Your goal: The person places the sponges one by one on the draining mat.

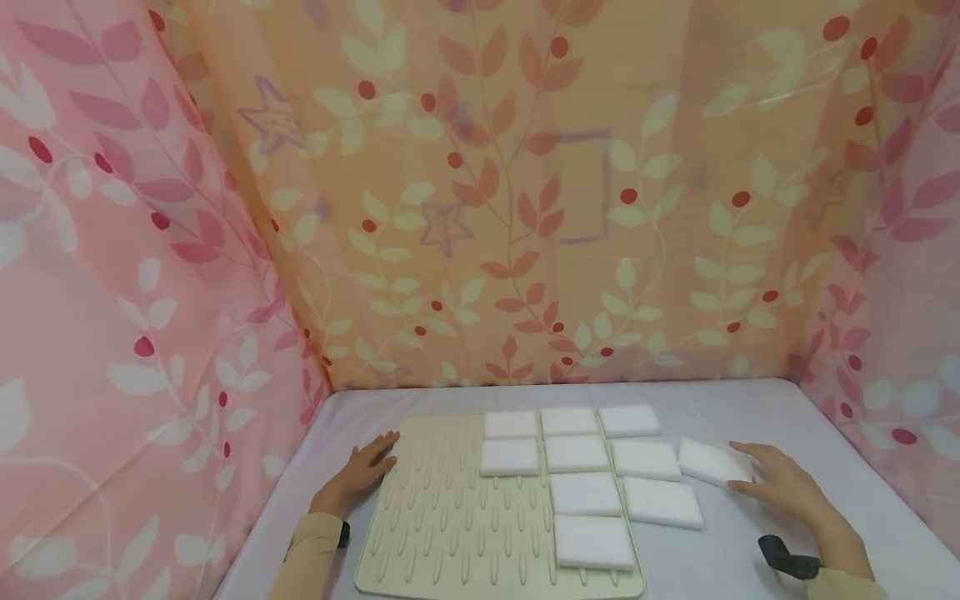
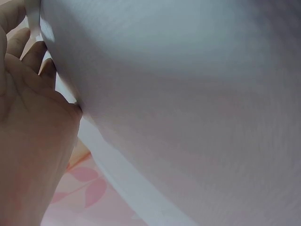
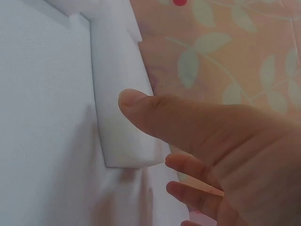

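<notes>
A white sponge block (image 1: 708, 461) lies slantwise on the table, and my right hand (image 1: 787, 483) pinches its right end, thumb on the near side and fingers on the far side. In the right wrist view the thumb (image 3: 134, 99) lies against the long side of this sponge (image 3: 127, 136). At the far left corner of a beige ridged mat (image 1: 431, 521), my left hand (image 1: 360, 468) rests with loosely bent fingers touching the mat's edge. The left wrist view shows the left palm (image 2: 37, 103) beside pale cloth.
Several white sponges (image 1: 577, 454) lie in two columns on the mat's right part. Beyond the mat's right edge, a third column of sponges (image 1: 647, 460) lies on the white tablecloth (image 1: 735, 550). Patterned curtains (image 1: 510, 208) stand behind and on both sides.
</notes>
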`<state>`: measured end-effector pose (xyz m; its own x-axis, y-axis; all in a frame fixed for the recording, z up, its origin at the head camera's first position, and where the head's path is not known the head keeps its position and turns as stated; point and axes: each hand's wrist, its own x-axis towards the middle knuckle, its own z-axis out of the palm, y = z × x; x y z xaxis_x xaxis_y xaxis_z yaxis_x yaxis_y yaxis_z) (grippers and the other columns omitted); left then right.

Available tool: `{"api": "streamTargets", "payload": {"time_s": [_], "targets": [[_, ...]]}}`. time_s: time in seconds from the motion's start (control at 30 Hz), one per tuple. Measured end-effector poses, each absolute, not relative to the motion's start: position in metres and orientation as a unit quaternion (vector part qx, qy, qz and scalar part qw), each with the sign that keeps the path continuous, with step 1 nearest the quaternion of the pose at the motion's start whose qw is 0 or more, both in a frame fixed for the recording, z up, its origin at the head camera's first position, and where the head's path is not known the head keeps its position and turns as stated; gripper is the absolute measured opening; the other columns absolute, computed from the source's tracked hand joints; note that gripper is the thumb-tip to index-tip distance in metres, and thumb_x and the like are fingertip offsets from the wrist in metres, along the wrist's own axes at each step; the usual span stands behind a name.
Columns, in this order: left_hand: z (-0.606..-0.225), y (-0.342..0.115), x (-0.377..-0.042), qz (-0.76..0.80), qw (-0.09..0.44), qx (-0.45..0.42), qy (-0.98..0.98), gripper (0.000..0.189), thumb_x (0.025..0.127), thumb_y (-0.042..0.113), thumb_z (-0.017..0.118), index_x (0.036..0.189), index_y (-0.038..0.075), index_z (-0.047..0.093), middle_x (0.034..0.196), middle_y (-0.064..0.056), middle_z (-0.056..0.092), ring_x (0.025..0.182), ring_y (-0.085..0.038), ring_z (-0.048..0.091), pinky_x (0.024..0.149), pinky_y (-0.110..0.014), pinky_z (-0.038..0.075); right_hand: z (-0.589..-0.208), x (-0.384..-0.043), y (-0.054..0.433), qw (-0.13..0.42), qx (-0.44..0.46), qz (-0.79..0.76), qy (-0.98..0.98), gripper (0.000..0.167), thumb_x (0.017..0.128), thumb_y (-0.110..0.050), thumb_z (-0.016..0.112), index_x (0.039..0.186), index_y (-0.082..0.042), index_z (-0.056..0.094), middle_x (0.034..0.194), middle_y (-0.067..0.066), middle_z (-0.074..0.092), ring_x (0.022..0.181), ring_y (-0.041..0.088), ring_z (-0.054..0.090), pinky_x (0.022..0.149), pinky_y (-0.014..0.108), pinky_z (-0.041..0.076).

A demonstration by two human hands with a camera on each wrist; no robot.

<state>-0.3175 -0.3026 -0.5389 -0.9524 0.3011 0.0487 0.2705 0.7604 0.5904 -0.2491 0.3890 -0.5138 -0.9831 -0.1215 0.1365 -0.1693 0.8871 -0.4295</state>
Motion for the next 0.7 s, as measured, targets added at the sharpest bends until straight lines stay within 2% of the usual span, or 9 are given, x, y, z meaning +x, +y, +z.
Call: {"api": "streamTargets", "payload": {"time_s": [0.33, 0.7], "targets": [[-0.5418, -0.3039, -0.3208, 0.306, 0.029, 0.151, 0.94, 0.054, 0.095, 0.023, 0.051, 0.143, 0.006, 0.034, 0.147, -0.022, 0.029, 0.138, -0.042, 0.016, 0.103, -0.068, -0.004, -0.5152, -0.2502, 0.3899, 0.019, 0.048, 0.235, -0.971, 0.079, 0.073, -0.043, 0.074, 0.129, 0.005, 0.046, 0.121, 0.039, 0.044, 0.109, 0.056, 0.042, 0.082, 0.068, 0.036], [-0.5412, -0.3041, -0.3226, 0.318, 0.035, 0.148, 0.936, 0.055, 0.094, 0.025, 0.052, 0.143, 0.007, 0.034, 0.148, -0.021, 0.029, 0.139, -0.042, 0.016, 0.103, -0.068, -0.005, -0.515, -0.2497, 0.3966, 0.049, 0.05, 0.242, -0.968, 0.076, 0.069, -0.036, 0.078, 0.124, 0.007, 0.05, 0.107, 0.033, 0.053, 0.091, 0.045, 0.056, 0.072, 0.057, 0.045]]}}
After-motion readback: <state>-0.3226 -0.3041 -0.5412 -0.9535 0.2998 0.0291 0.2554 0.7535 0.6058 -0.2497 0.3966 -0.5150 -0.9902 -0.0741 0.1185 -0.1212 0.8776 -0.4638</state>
